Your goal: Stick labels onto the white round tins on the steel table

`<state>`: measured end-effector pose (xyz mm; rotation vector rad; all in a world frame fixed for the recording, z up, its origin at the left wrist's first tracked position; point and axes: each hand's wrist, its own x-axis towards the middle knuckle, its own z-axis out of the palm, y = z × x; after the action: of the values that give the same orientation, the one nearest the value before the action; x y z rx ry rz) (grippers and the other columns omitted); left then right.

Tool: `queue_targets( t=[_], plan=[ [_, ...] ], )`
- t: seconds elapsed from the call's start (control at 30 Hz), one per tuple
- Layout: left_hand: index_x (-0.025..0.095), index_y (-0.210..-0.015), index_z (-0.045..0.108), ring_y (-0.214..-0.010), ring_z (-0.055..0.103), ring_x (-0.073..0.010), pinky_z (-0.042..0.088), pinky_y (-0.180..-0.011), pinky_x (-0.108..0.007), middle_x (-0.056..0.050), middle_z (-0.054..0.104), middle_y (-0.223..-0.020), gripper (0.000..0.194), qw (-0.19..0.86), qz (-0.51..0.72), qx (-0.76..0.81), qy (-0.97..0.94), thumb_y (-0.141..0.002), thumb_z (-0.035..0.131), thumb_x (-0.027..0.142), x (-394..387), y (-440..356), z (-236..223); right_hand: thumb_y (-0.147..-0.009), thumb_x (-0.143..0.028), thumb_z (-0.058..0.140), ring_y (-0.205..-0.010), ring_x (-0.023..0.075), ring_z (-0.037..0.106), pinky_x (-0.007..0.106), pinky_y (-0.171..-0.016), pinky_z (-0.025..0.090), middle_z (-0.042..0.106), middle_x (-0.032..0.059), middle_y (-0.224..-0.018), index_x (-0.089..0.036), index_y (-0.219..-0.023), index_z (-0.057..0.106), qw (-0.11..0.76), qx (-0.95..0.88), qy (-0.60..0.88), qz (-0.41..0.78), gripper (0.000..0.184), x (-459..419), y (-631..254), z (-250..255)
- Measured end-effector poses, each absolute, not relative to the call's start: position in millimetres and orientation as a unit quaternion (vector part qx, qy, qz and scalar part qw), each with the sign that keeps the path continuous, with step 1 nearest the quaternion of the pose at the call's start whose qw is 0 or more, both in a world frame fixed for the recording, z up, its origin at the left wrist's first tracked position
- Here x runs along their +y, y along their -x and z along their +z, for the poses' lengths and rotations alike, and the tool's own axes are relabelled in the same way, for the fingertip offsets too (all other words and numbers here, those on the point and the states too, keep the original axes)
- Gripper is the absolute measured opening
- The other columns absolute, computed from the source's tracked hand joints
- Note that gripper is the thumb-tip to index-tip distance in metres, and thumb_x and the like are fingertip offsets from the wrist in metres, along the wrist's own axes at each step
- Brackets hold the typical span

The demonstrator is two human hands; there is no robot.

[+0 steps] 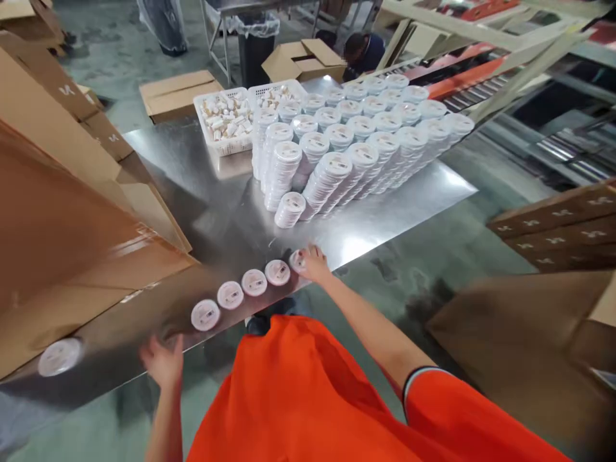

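Observation:
Several round white discs (254, 282) with printed labels lie in a row along the near edge of the metal table. My right hand (315, 264) is at the right end of the row, its fingers curled over the last white disc (297, 260) and covering part of it. My left hand (164, 361), somewhat blurred, hovers by the table edge left of the row. Its thumb and fingers are apart with nothing between them. The nearest disc to it is the leftmost of the row (205, 315). Another white disc (60, 357) lies farther left, beside a cardboard box.
Tall stacks of the same discs (337, 163) fill the table's far right, with a short stack (290, 210) in front. White baskets (224, 146) hold small white pieces. A large open carton (86, 244) covers the left side. A person (368, 54) crouches behind the table.

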<state>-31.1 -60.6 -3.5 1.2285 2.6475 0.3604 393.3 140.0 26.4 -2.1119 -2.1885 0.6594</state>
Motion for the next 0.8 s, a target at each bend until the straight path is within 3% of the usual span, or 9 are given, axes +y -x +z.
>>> queue_targets(
  t=[0.07,0.13,0.23,0.33,0.4,0.53,0.67,0.8],
  plan=[
    [0.013,-0.144,0.032,-0.141,0.028,-0.0384,0.039,-0.105,-0.051,-0.025,0.026,-0.154,0.081,0.127,0.081,0.853,-0.499,-0.078,0.059,0.050,-29.8,5.6,1.9,-0.061,-0.015,0.073,-0.134,0.0395,0.029,0.051,-0.099,0.038,0.036,0.0185,-0.147,-0.016,-0.118,0.056,-0.017,-0.728,0.648,0.224,0.059,155.8,-401.6,20.9],
    [0.022,-0.147,0.029,-0.142,0.025,-0.0405,0.039,-0.103,-0.054,-0.019,0.017,-0.159,0.088,0.198,-0.005,0.805,-0.560,-0.072,0.069,0.041,-2.2,-13.1,3.2,-0.057,-0.015,0.075,-0.123,0.0371,0.043,0.047,-0.091,0.043,0.048,0.0172,-0.136,-0.016,-0.110,0.058,-0.036,-0.738,0.632,0.232,0.055,165.3,-406.3,16.9],
    [0.025,-0.143,0.038,-0.134,0.036,-0.0417,0.042,-0.098,-0.054,-0.017,0.029,-0.154,0.085,0.247,-0.082,0.779,-0.570,-0.066,0.074,0.028,21.1,-22.2,2.5,-0.063,-0.020,0.070,-0.115,0.0360,0.047,0.047,-0.088,0.044,0.050,0.0182,-0.132,-0.015,-0.108,0.057,-0.030,-0.736,0.643,0.210,0.048,167.6,-405.1,20.0],
    [0.016,-0.139,0.043,-0.125,0.045,-0.0406,0.041,-0.098,-0.051,-0.023,0.040,-0.143,0.076,0.223,-0.082,0.802,-0.548,-0.069,0.071,0.028,27.5,-19.4,8.9,-0.068,-0.030,0.066,-0.121,0.0361,0.042,0.047,-0.094,0.041,0.042,0.0189,-0.141,-0.015,-0.117,0.053,0.000,-0.750,0.632,0.197,0.053,158.6,-386.9,29.7],
    [0.013,-0.140,0.040,-0.125,0.043,-0.0412,0.040,-0.099,-0.051,-0.025,0.039,-0.140,0.075,0.196,-0.069,0.819,-0.535,-0.073,0.067,0.032,32.6,-22.9,17.9,-0.068,-0.033,0.066,-0.125,0.0344,0.040,0.045,-0.098,0.040,0.039,0.0164,-0.145,-0.017,-0.121,0.052,0.008,-0.780,0.591,0.206,0.057,149.8,-367.1,32.9],
    [0.018,-0.143,0.035,-0.125,0.041,-0.0379,0.038,-0.101,-0.048,-0.020,0.035,-0.142,0.076,0.175,-0.012,0.799,-0.575,-0.074,0.064,0.033,52.9,-59.0,29.8,-0.062,-0.022,0.067,-0.125,0.0348,0.039,0.045,-0.095,0.042,0.038,0.0156,-0.147,-0.018,-0.124,0.051,-0.050,-0.812,0.540,0.217,0.064,134.8,-335.8,24.9],
    [0.023,-0.138,0.043,-0.122,0.042,-0.0384,0.046,-0.088,-0.046,-0.019,0.038,-0.138,0.077,0.220,-0.028,0.759,-0.612,-0.066,0.071,0.027,65.6,-101.0,20.0,-0.067,-0.024,0.064,-0.123,0.0337,0.039,0.042,-0.090,0.046,0.038,0.0150,-0.146,-0.018,-0.124,0.051,-0.058,-0.813,0.540,0.209,0.058,130.1,-332.4,11.7],
    [0.021,-0.136,0.045,-0.114,0.044,-0.0391,0.047,-0.081,-0.044,-0.020,0.039,-0.136,0.072,0.199,-0.048,0.763,-0.613,-0.068,0.068,0.028,64.0,-109.1,15.3,-0.067,-0.022,0.061,-0.118,0.0330,0.042,0.041,-0.090,0.046,0.041,0.0130,-0.143,-0.019,-0.121,0.053,-0.045,-0.815,0.540,0.206,0.054,132.2,-336.4,9.9]
  ],
)
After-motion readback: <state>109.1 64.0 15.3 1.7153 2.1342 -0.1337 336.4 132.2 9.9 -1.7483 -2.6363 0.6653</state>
